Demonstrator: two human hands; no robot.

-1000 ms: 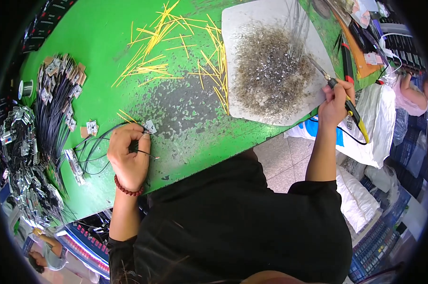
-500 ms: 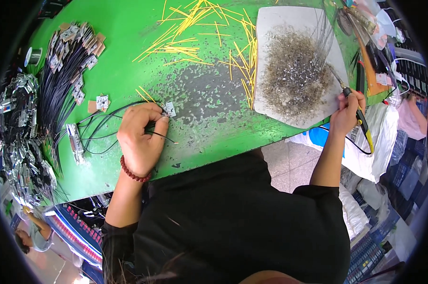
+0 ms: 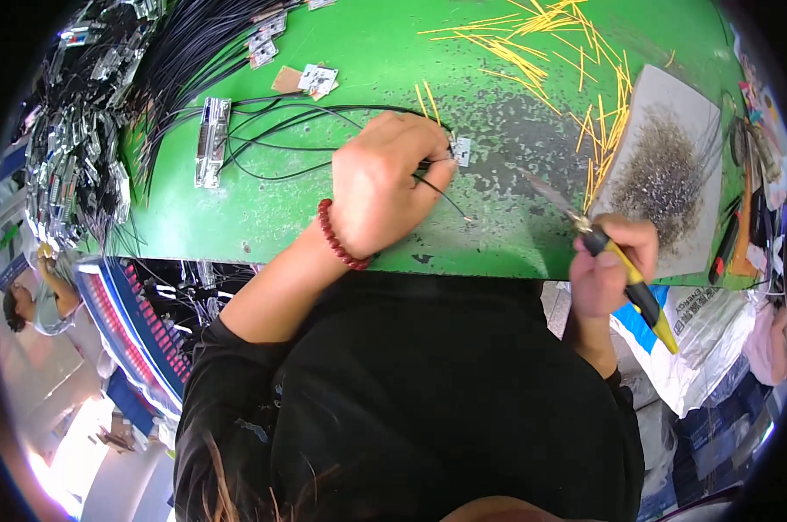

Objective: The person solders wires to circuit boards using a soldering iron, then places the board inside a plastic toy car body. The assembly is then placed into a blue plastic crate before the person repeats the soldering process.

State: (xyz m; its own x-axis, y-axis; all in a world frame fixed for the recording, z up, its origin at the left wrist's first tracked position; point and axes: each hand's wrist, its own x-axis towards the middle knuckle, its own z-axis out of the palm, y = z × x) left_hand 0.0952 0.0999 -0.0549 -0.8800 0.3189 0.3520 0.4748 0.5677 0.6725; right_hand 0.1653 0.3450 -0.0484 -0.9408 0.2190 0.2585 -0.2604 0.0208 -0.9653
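My left hand point(image 3: 385, 183), with a red bead bracelet point(image 3: 334, 237) at its wrist, is closed in a pinch on a thin black wire point(image 3: 446, 199) whose bared end points to the lower right. A small white circuit board point(image 3: 464, 152) lies right at its fingertips. My right hand point(image 3: 609, 277) grips a yellow and black soldering iron point(image 3: 644, 303). Its metal tip reaches up and left over the table, apart from the board. More black wires run left from under my left hand towards a clear-and-silver part point(image 3: 210, 143).
Yellow thin sticks point(image 3: 519, 57) lie scattered on the worn green table point(image 3: 367, 65). At the right, a pale sheet point(image 3: 711, 143) bears a heap of dark solder debris. Bundles of black wires point(image 3: 193, 48) and metal parts point(image 3: 80, 148) crowd the left. Another person point(image 3: 50, 296) is at lower left.
The view has shifted, so the table sits further right. The soldering iron has left the debris heap, and its tip has swung left towards the circuit board. My left hand keeps its pinch.
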